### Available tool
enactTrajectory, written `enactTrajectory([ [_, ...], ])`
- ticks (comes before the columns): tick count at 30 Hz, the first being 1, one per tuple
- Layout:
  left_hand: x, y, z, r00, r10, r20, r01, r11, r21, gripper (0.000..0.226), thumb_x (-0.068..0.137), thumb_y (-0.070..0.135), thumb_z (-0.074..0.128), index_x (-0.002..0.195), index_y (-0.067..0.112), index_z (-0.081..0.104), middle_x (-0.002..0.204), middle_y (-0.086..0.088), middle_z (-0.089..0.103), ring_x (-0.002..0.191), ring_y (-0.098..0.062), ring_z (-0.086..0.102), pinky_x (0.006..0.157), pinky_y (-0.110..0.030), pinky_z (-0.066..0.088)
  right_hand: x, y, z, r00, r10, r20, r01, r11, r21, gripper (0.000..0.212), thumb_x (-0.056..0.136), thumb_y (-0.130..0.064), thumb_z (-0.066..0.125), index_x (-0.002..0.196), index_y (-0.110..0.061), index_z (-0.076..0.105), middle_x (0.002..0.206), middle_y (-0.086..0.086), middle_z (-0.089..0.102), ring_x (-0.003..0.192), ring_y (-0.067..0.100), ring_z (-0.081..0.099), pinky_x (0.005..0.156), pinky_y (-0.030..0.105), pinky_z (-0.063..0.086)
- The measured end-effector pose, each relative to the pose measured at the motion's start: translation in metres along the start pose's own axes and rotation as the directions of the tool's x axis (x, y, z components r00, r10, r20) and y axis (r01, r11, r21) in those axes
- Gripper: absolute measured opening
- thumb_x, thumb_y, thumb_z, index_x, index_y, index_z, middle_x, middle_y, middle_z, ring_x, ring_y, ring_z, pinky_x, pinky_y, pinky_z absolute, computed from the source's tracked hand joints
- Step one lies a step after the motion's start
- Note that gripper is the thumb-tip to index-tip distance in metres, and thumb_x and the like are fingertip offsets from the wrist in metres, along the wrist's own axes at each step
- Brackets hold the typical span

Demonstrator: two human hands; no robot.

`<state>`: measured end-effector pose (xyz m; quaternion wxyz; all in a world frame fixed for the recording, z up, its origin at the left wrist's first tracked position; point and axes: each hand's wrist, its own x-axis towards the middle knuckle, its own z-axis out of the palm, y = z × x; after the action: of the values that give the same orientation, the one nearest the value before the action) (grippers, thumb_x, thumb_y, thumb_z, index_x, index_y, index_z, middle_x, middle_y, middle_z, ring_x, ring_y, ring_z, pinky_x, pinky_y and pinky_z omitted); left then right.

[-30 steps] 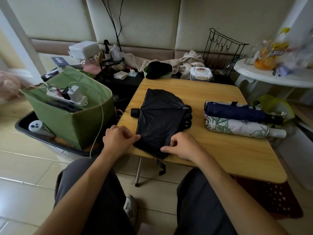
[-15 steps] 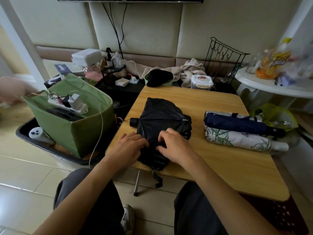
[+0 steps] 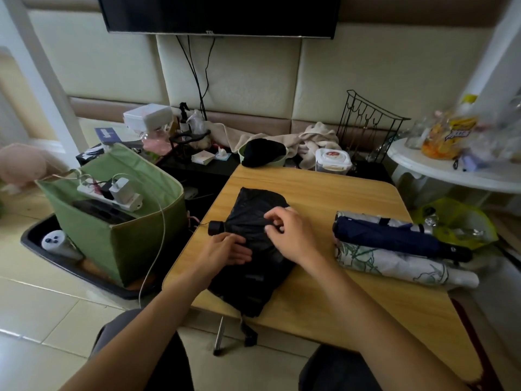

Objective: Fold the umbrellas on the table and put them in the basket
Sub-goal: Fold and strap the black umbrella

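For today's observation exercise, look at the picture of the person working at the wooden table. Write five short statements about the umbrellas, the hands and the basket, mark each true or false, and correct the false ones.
1. Both hands are on the black umbrella. True: the left hand rests near its handle end and the right hand pinches the cloth.
2. The blue umbrella lies open on the floor. False: it is rolled up and lies on the table.
3. The flowered umbrella lies beside the blue one. True.
4. The green basket stands on the table. False: it stands on the floor, to the left of the table.
5. The black umbrella is already in the basket. False: it lies on the table.
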<state>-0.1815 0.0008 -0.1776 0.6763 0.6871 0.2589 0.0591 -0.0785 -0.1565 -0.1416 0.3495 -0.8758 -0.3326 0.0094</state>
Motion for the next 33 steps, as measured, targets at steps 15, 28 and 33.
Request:
enactTrajectory([
  [15,0.007,-0.003,-0.016,0.983,0.023,0.184,-0.025,1.0,0.007,0.058,0.111,0.042,0.028,0.117,-0.006,0.061,0.102,-0.022,0.076,0.097,-0.032,0.074,0.087,-0.035,0.06,0.075,-0.005,-0.028,0.82,0.563,0.101,-0.492,0.605,0.626,0.039,0.084,-0.023,0.084,0.106,0.008,0.074,0.101,0.017,0.077,0.076,0.022,0.07,0.067,0.028,0.05],
  [28,-0.017,-0.026,-0.039,0.791,0.417,0.448,-0.612,0.566,0.553,0.029,0.092,0.012,0.07,0.115,0.029,0.065,0.11,0.018,0.059,0.098,-0.003,0.061,0.084,-0.022,0.053,0.017,-0.015,-0.014,0.899,0.223,0.378,-0.343,0.893,0.29,0.114,0.078,-0.021,0.09,0.157,-0.049,0.013,0.147,0.001,0.048,0.118,0.022,0.058,0.092,0.036,0.054],
  [33,-0.012,-0.005,-0.034,0.947,0.311,0.083,-0.319,0.942,0.108,0.015,0.106,0.011,0.048,0.107,0.013,0.033,0.101,-0.018,0.068,0.082,-0.029,0.075,0.078,-0.046,0.062,-0.001,-0.019,-0.007,0.948,0.097,0.302,-0.128,0.988,0.083,0.037,0.092,-0.034,0.076,0.123,-0.032,0.056,0.101,-0.006,0.07,0.082,0.015,0.071,0.07,0.035,0.058],
])
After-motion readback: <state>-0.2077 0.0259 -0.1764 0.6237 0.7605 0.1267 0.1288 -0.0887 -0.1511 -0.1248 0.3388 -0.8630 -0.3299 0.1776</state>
